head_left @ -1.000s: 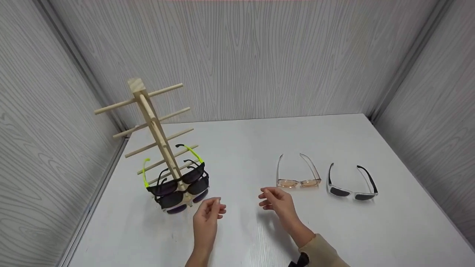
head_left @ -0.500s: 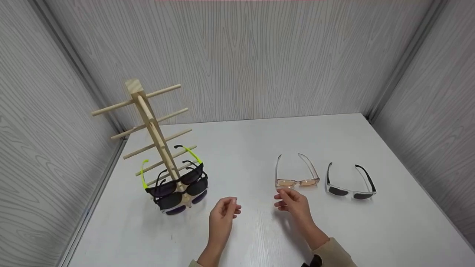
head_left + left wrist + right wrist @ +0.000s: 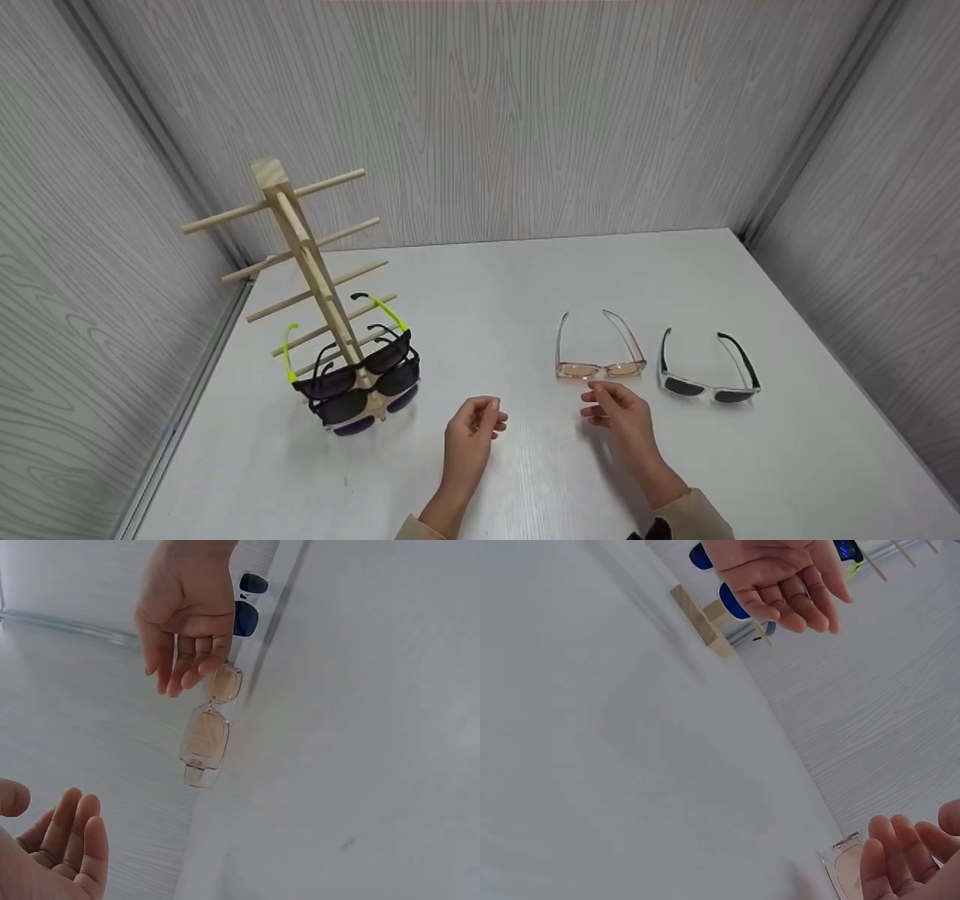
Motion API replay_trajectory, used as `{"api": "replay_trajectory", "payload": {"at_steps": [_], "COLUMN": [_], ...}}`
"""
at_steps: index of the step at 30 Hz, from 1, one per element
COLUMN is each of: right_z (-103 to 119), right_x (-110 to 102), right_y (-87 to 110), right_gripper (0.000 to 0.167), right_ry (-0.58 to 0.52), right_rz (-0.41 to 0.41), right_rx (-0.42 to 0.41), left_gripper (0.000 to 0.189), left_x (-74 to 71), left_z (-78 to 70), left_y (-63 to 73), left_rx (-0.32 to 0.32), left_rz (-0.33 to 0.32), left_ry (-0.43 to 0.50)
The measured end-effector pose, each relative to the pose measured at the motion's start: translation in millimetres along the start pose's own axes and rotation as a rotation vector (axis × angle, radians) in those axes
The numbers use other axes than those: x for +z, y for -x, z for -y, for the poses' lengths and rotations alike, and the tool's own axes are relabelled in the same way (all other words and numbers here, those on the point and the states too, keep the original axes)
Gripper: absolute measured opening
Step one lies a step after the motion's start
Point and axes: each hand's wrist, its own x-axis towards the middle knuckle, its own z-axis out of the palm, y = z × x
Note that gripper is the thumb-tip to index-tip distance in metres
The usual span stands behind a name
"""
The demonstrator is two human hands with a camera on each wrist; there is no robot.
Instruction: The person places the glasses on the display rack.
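Observation:
My left hand hovers over the middle of the table, its fingers loosely bent around nothing. To its right, my right hand hangs just in front of the clear-framed glasses with orange-tinted lenses, apart from them as far as I can see. The left wrist view shows both hands with relaxed fingers and bare palms. Farther right lie sunglasses with a white front and dark temples, their temples unfolded. At left stands a wooden display rack. Its lower pegs carry black sunglasses with neon-yellow temples, black sunglasses and purple-lensed glasses.
The white tabletop runs back to a grey wood-grain wall. Side panels rise at the left and right. The rack's upper pegs jut out to both sides above the table.
Both hands have moved to the right, away from the rack. The right hand has come in front of the orange-tinted glasses. The eyewear and rack have stayed put.

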Motion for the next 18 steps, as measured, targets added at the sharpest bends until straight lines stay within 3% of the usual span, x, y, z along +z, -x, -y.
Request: {"api": "replay_trajectory", "payload": {"at_steps": [18], "right_z": [8], "right_x": [-36], "right_y": [-5.7], "right_gripper": [0.034], "right_ry": [0.064], "right_rz": [-0.135], "right_rx": [0.016], "left_gripper": [0.024], "left_x": [20.1], "left_z": [13.0], "left_y": [-7.7], "left_rx": [0.014], "left_rz": [0.054], "left_ry": [-0.001]}}
